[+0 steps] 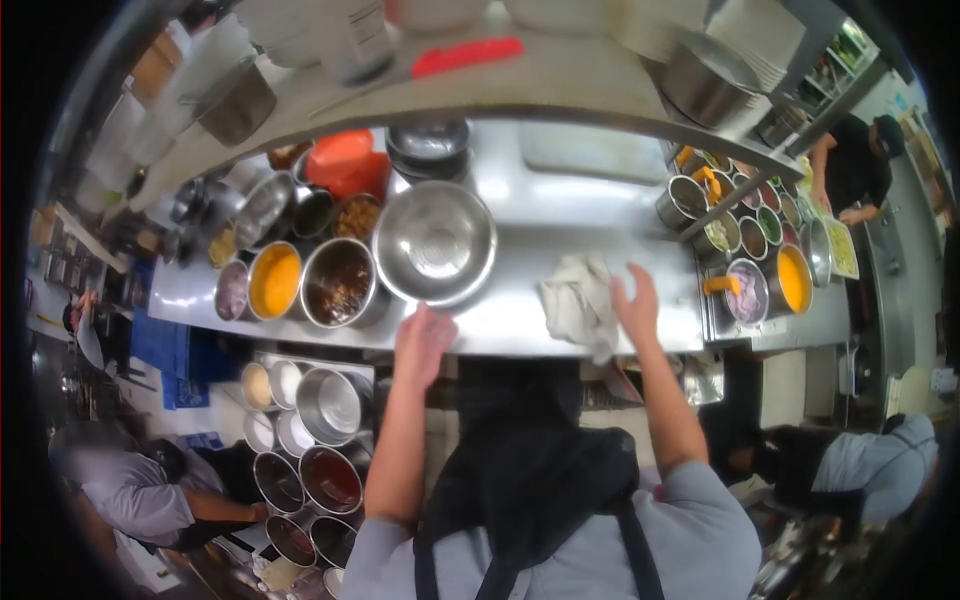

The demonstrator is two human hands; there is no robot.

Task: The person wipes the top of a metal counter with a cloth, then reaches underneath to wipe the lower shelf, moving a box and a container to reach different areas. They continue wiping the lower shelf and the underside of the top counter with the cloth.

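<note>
My left hand [425, 343] is just below the near rim of a wide metal bowl [437, 243], fingers loosely bent and holding nothing visible. My right hand [638, 310] is open, its fingers spread at the right side of a crumpled, pale cloth [580, 302]. That cloth lies on the steel counter [520, 327] close to the front edge, one corner hanging toward me. Left of the bowl stands a metal pot [340, 283] of dark sauce with pieces in it, and beside that a container of orange sauce [274, 281].
Several filled containers [750, 235] crowd the counter's right end. A white cutting board [592, 152] lies at the back under a shelf [560, 90] holding pots and a red-handled tool [467, 57]. Metal pots [330, 405] stand low on my left. Co-workers [865, 165] are around.
</note>
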